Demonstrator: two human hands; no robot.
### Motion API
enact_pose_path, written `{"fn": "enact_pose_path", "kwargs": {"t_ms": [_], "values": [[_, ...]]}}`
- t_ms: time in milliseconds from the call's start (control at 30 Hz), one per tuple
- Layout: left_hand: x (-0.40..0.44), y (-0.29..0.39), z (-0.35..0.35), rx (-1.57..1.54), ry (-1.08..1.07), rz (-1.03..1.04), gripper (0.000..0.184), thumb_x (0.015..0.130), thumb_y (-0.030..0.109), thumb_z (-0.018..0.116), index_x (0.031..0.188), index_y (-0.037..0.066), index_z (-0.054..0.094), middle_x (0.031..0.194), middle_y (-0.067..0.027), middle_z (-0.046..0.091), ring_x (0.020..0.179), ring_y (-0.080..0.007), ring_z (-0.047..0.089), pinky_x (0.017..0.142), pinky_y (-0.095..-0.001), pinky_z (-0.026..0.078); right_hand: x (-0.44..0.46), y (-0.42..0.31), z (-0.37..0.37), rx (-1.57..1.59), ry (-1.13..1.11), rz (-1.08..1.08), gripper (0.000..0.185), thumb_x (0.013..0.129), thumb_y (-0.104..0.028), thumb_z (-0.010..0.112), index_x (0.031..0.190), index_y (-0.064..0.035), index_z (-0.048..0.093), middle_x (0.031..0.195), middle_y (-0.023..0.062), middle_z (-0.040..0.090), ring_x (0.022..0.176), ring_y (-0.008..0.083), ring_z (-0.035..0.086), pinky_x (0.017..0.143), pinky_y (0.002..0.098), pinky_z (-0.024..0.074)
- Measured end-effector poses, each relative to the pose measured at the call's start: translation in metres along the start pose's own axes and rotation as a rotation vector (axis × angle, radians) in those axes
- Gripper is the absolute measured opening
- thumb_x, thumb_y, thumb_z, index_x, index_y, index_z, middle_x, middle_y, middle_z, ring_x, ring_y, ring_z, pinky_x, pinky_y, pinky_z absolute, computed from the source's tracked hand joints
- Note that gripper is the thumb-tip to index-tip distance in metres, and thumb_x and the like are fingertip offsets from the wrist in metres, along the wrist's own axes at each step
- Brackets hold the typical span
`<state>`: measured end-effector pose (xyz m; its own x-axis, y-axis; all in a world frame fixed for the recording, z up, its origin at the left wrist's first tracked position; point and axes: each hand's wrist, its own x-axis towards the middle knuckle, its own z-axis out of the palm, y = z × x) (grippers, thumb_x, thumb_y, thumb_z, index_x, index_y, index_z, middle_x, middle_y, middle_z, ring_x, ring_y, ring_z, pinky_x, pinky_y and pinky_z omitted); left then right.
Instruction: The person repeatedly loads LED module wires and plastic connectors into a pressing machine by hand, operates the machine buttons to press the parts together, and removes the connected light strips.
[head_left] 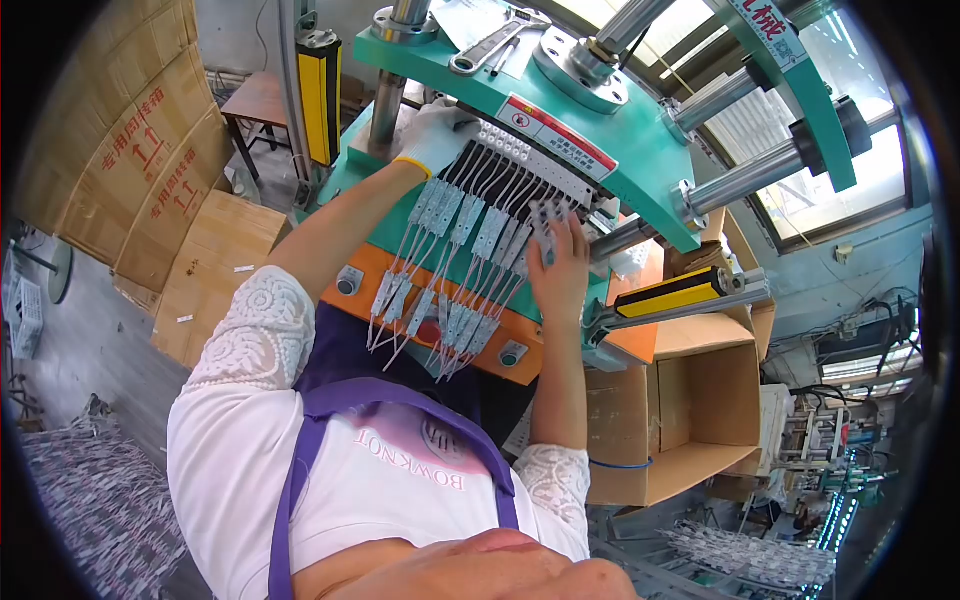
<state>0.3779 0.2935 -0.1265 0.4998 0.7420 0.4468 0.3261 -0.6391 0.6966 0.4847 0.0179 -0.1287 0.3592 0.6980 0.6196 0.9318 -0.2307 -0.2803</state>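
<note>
My left hand (432,138), in a white glove with a yellow cuff, reaches to the left end of a white holed plate (540,165) under the green press. Its fingertips are hidden there. Wired strings of small pale grey modules (465,220) hang side by side from the plate, over the orange front panel of the press. On the right side, my bare right hand (560,268) has its thumb and fingers around some grey modules (548,215) near the plate's right end. Motion blurs these modules slightly.
The green press (640,160) has thick steel columns; a wrench (495,42) lies on top. Yellow-black guard bars (320,105) (672,293) flank the work area. An open cardboard box (700,410) stands at right, with tall cardboard (130,140) at left. Module piles (95,500) lie lower left.
</note>
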Motion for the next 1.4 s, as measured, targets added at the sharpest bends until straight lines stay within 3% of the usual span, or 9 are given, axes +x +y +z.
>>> {"fn": "enact_pose_path", "kwargs": {"t_ms": [200,367,500,633,767,967,1200,1300,1400], "values": [[0.009,-0.009,-0.01,-0.003,-0.13,0.039,0.029,0.089,0.036,0.065,0.106,0.014,0.075,0.119,-0.0146,0.063,0.11,-0.0317,0.061,0.097,-0.0386,0.048,0.062,0.036,0.033,-0.371,0.036,-0.319,0.034,0.088,-0.008,0.058,0.122,-0.0099,0.064,0.13,0.0153,0.062,0.123,0.0379,0.055,0.105,0.049,0.0438],[0.011,0.0,-0.009,0.224,-0.142,0.062,0.03,0.089,0.039,0.062,0.107,0.019,0.075,0.115,-0.0153,0.062,0.107,-0.0336,0.062,0.093,-0.0426,0.051,0.076,0.037,0.037,-0.343,0.015,-0.285,0.037,0.086,-0.005,0.055,0.121,-0.0134,0.066,0.114,0.0078,0.069,0.109,0.0295,0.065,0.094,0.0399,0.0516],[-0.001,0.007,-0.018,0.224,-0.02,0.272,0.021,0.088,0.03,0.065,0.094,0.012,0.074,0.103,-0.0143,0.065,0.098,-0.0331,0.063,0.087,-0.0423,0.053,0.075,0.036,0.046,-0.286,0.008,-0.23,0.039,0.086,-0.003,0.053,0.123,-0.0097,0.064,0.118,0.0107,0.067,0.115,0.0303,0.061,0.097,0.0409,0.0493],[-0.016,0.01,-0.019,0.384,-0.071,0.457,0.025,0.091,0.029,0.061,0.11,0.016,0.071,0.103,-0.0116,0.063,0.101,-0.0318,0.062,0.087,-0.044,0.052,0.068,0.029,0.053,-0.311,0.07,-0.218,0.042,0.085,0.004,0.049,0.123,-0.0055,0.064,0.122,0.0167,0.065,0.118,0.0326,0.06,0.101,0.0419,0.0481],[-0.021,0.033,-0.031,0.59,-0.213,0.382,0.031,0.092,0.034,0.057,0.117,0.019,0.071,0.107,-0.0097,0.066,0.104,-0.0289,0.061,0.086,-0.0413,0.05,0.072,0.033,0.047,-0.229,-0.084,-0.134,0.04,0.088,-0.002,0.05,0.126,-0.0052,0.061,0.127,0.0181,0.062,0.121,0.0352,0.057,0.105,0.0425,0.0449],[-0.026,0.036,-0.023,0.67,-0.15,0.482,0.035,0.092,0.035,0.055,0.115,0.011,0.069,0.113,-0.0066,0.067,0.109,-0.0221,0.061,0.089,-0.0382,0.046,0.074,0.036,0.048,-0.189,-0.099,-0.108,0.039,0.088,-0.001,0.05,0.125,-0.005,0.062,0.13,0.0193,0.061,0.124,0.0362,0.055,0.104,0.0434,0.0455],[-0.041,0.028,-0.011,0.583,-0.13,0.43,0.047,0.094,0.035,0.052,0.131,0.007,0.057,0.14,-0.0111,0.055,0.131,-0.0286,0.049,0.102,-0.044,0.04,0.072,0.038,0.046,-0.228,-0.097,-0.17,0.044,0.088,0.003,0.048,0.128,-0.0062,0.06,0.128,0.0164,0.061,0.12,0.0348,0.058,0.099,0.0433,0.0501],[-0.046,0.025,-0.011,0.566,-0.107,0.46,0.046,0.094,0.034,0.052,0.131,0.006,0.057,0.14,-0.0109,0.054,0.132,-0.0306,0.047,0.103,-0.0447,0.04,0.073,0.049,0.045,-0.188,-0.187,-0.145,0.044,0.089,0.002,0.048,0.131,-0.0066,0.057,0.132,0.0179,0.058,0.123,0.0356,0.056,0.101,0.0423,0.0487],[-0.06,0.015,-0.024,0.305,-0.033,0.52,0.045,0.09,0.026,0.06,0.129,0.005,0.057,0.135,-0.0131,0.056,0.13,-0.0346,0.047,0.104,-0.046,0.041,0.055,0.04,0.045,-0.202,-0.133,-0.159,0.042,0.094,-0.005,0.052,0.137,-0.0045,0.05,0.139,0.0218,0.051,0.129,0.0381,0.049,0.105,0.0433,0.0444]]}}
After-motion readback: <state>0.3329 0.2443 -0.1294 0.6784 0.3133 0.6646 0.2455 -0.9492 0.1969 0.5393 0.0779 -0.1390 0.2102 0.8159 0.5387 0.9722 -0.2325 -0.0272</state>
